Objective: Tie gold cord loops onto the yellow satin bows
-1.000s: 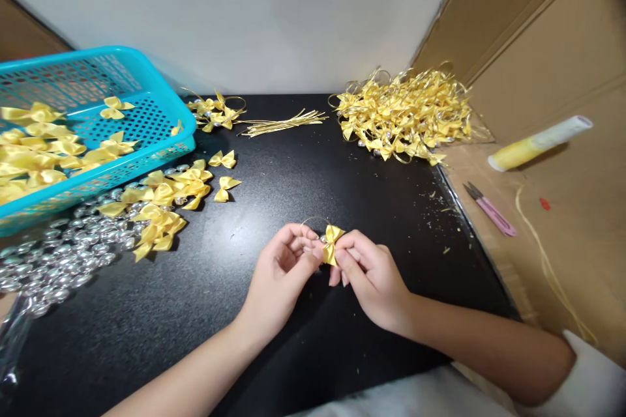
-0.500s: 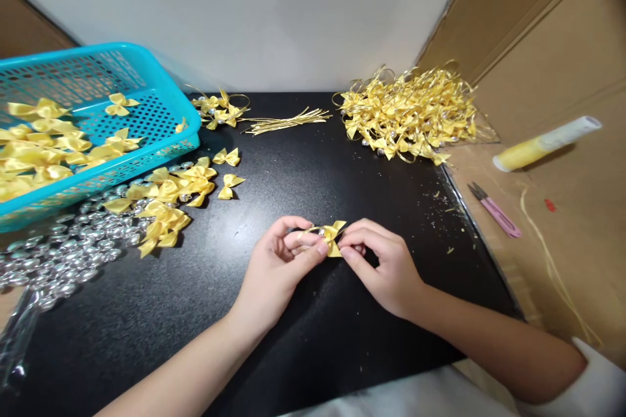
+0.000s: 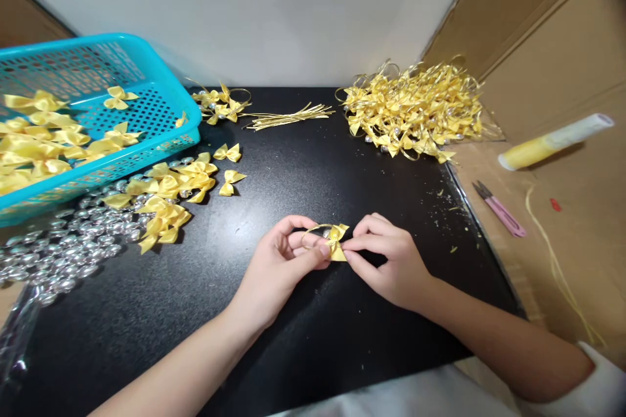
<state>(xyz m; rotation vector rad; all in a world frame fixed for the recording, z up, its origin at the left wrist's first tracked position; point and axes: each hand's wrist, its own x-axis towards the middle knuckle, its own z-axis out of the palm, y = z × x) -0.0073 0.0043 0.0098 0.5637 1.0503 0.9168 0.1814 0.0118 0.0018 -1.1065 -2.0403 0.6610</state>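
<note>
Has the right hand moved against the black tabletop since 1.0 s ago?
Yes. The right hand has shifted slightly right along the black tabletop, still pinching the yellow bow.

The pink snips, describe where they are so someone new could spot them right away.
Start at the black table and go past its right edge onto the brown cardboard. The pink snips lie there, in front of a yellow-and-white tube. They are the only pink thing, with dark metal blades.

A turquoise basket [image 3: 161, 101] of yellow bows sat at upper left above scattered silver beads [image 3: 59, 251], while finished bows [image 3: 415, 111] were heaped at upper right, near pink snips [image 3: 499, 210] and a yellow-and-white tube [image 3: 555, 141] on cardboard.
</note>
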